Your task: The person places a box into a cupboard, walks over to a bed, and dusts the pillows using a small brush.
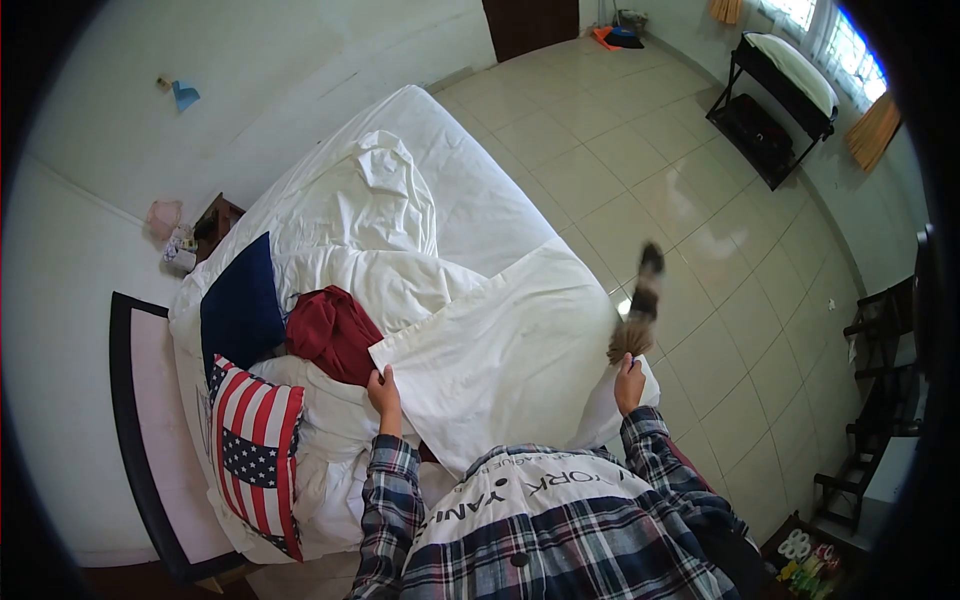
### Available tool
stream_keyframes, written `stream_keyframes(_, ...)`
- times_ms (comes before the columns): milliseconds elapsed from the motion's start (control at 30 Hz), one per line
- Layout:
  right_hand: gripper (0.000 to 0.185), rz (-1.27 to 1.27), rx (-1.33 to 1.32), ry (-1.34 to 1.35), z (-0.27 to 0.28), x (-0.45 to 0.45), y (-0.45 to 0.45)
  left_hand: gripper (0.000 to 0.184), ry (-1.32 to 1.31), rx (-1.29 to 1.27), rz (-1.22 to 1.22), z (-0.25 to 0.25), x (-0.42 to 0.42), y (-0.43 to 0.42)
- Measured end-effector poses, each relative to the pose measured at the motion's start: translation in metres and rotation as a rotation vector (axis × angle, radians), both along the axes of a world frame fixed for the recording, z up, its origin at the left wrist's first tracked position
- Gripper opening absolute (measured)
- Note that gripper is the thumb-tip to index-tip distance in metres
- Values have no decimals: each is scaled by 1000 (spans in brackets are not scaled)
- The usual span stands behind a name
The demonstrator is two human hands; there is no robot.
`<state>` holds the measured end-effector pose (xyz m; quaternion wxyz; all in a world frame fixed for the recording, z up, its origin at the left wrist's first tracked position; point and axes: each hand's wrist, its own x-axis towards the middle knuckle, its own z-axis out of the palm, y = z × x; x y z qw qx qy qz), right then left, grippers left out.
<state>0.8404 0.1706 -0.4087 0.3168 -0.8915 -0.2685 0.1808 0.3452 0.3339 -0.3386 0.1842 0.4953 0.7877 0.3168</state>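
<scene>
A white sheet (505,345) is spread between my two hands over the near side of the bed. My left hand (383,395) is closed on its hem near a corner, thumb up. At the right, my right hand (628,385) pinches the opposite edge, where the cloth hangs past the mattress. Beside my left hand lies a crumpled dark red cloth (332,330), partly under the sheet. Just beyond my right hand, a blurred furry brown-and-dark shape (640,310) shows over the floor; I cannot tell exactly what it is.
The bed (480,190) carries a bunched white cover (385,205), a navy pillow (243,300) and a flag-patterned pillow (258,455) beside the headboard (150,420). Tiled floor (700,260) runs along the right. A black rack (770,120) stands under the window; dark furniture (880,400) lines the right wall.
</scene>
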Motion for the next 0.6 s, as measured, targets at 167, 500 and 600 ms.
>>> stream_keyframes(167, 38, 703, -77, -85, 29, -25, -12, 38, 43, -29, -12, -10, 3, -7)
stream_keyframes(500, 54, -143, -116, 461, -30, 44, 25, 41, -111, 56, -113, 26, 32, -20)
stream_keyframes(600, 46, -153, -3, 459, 5, 48, 29, 53, -197, 53, -214, 60, 76, -29)
